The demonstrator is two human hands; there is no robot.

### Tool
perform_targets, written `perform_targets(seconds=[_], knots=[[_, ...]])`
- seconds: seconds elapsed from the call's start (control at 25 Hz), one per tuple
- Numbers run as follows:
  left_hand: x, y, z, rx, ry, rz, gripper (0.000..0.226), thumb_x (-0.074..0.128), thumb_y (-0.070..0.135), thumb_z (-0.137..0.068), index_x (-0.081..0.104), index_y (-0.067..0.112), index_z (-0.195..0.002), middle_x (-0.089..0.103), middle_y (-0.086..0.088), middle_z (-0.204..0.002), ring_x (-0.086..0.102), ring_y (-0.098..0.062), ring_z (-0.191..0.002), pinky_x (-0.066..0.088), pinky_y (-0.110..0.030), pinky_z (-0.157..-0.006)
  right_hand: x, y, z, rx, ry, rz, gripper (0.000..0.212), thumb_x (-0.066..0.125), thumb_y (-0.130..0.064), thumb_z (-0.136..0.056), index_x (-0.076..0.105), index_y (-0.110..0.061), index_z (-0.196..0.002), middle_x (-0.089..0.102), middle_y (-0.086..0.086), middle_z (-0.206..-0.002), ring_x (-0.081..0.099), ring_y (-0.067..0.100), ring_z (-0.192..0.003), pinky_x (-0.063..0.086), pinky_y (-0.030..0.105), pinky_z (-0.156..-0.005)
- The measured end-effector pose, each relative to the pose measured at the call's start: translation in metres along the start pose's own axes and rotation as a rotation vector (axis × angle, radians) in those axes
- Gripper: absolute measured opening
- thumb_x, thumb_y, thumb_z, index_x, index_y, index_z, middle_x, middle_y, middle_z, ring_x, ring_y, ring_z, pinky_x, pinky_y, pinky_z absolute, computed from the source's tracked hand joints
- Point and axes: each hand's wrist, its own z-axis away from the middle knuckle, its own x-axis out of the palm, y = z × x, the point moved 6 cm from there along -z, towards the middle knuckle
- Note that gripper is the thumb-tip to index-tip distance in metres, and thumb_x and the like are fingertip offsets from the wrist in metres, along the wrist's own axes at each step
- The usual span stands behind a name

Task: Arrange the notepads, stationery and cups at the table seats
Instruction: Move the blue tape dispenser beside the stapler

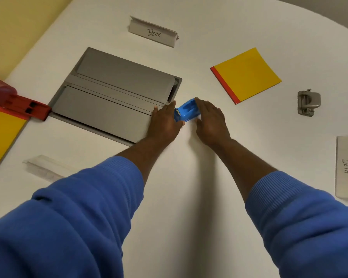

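A small blue tape dispenser stands on the white table just right of the grey cable hatch. My left hand presses against its left side and my right hand against its right side, so both hands clasp it between them. A yellow notepad with a red spine lies further back to the right. A grey hole punch sits at the right. Another yellow notepad shows at the left edge, with a red stapler-like tool beside it.
A grey metal cable hatch is set into the tabletop at the centre left. Name cards read "BEAR" at the back and "BETA" at the right. A third clear card holder lies near my left sleeve.
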Motion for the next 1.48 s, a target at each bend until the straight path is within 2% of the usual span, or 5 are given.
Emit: perform_targets(seconds=[0.36, 0.64, 1.04, 1.28, 1.48], knots=[[-0.012, 0.004, 0.030, -0.022, -0.040, 0.040, 0.042, 0.070, 0.014, -0.088, 0.057, 0.009, -0.128, 0.057, -0.009, -0.124, 0.059, -0.026, -0.109, 0.050, -0.040, -0.095, -0.009, -0.021, 0.027, -0.051, 0.050, 0.051, 0.052, 0.067, -0.004, -0.088, 0.053, -0.012, -0.137, 0.048, 0.012, -0.150, 0.049, 0.031, -0.133, 0.040, 0.044, -0.114], [-0.032, -0.013, 0.070, -0.012, -0.082, 0.091, 0.051, 0.071, 0.012, -0.090, 0.052, 0.013, -0.138, 0.056, -0.003, -0.133, 0.059, -0.021, -0.114, 0.042, -0.024, -0.093, -0.018, -0.050, 0.050, -0.110, -0.115, 0.073, 0.060, 0.075, -0.019, -0.085, 0.054, -0.019, -0.141, 0.060, 0.003, -0.135, 0.055, 0.023, -0.121, 0.035, 0.039, -0.111], [-0.119, -0.026, 0.124, 0.006, -0.039, 0.160, 0.054, 0.071, 0.008, -0.091, 0.051, 0.010, -0.141, 0.057, -0.008, -0.136, 0.060, -0.023, -0.119, 0.047, -0.025, -0.096, -0.035, -0.146, 0.073, -0.272, -0.145, 0.034, 0.055, 0.077, -0.030, -0.085, 0.059, -0.014, -0.134, 0.063, 0.005, -0.122, 0.061, 0.022, -0.105, 0.050, 0.035, -0.096], [-0.195, -0.075, 0.160, 0.062, 0.237, 0.061, 0.053, 0.063, 0.030, -0.099, 0.049, 0.011, -0.146, 0.057, -0.008, -0.144, 0.054, -0.022, -0.133, 0.046, -0.032, -0.108, -0.025, -0.219, 0.066, -0.315, -0.092, -0.093, 0.052, 0.076, -0.029, -0.084, 0.058, -0.011, -0.129, 0.059, 0.005, -0.118, 0.057, 0.019, -0.104, 0.048, 0.030, -0.087], [-0.233, -0.166, 0.208, -0.044, 0.393, -0.175, 0.060, 0.040, 0.044, -0.104, 0.042, 0.008, -0.152, 0.042, -0.012, -0.158, 0.031, -0.026, -0.151, 0.025, -0.046, -0.125, 0.001, -0.265, 0.045, -0.294, -0.116, -0.166, 0.052, 0.073, -0.028, -0.088, 0.055, -0.011, -0.133, 0.055, 0.006, -0.124, 0.055, 0.019, -0.110, 0.046, 0.030, -0.091]])
